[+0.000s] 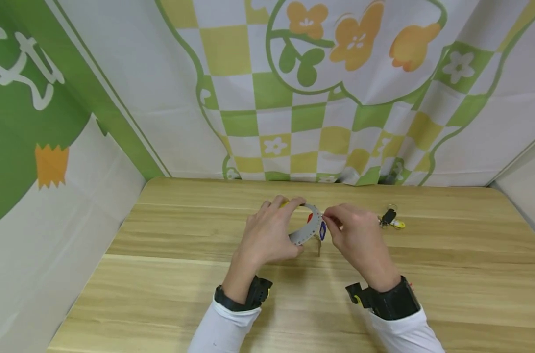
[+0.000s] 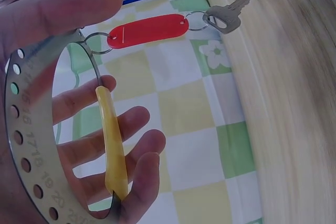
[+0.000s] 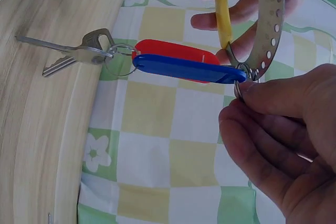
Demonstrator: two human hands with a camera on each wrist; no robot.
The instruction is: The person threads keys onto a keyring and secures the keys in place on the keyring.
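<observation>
My left hand [image 1: 267, 235] grips a large round metal key holder [image 2: 31, 145] with numbered holes along its flat band and a yellow handle section [image 2: 111, 140]. From the band hangs a red key tag [image 2: 149, 30] with a key [image 2: 229, 15] on its far ring. Close by, at the holder's right edge, my right hand [image 1: 360, 240] pinches the small split ring [image 3: 239, 92] of a blue key tag [image 3: 184, 69] between thumb and forefinger. Keys [image 3: 89, 53] dangle from the tags' other ends. Whether the blue tag's ring passes through a hole cannot be made out.
A bunch with a black fob [image 1: 388, 216] and a yellow tag [image 1: 399, 224] lies on the wooden table [image 1: 170, 289], beyond and right of my right hand. A patterned curtain [image 1: 272, 98] hangs at the table's back edge.
</observation>
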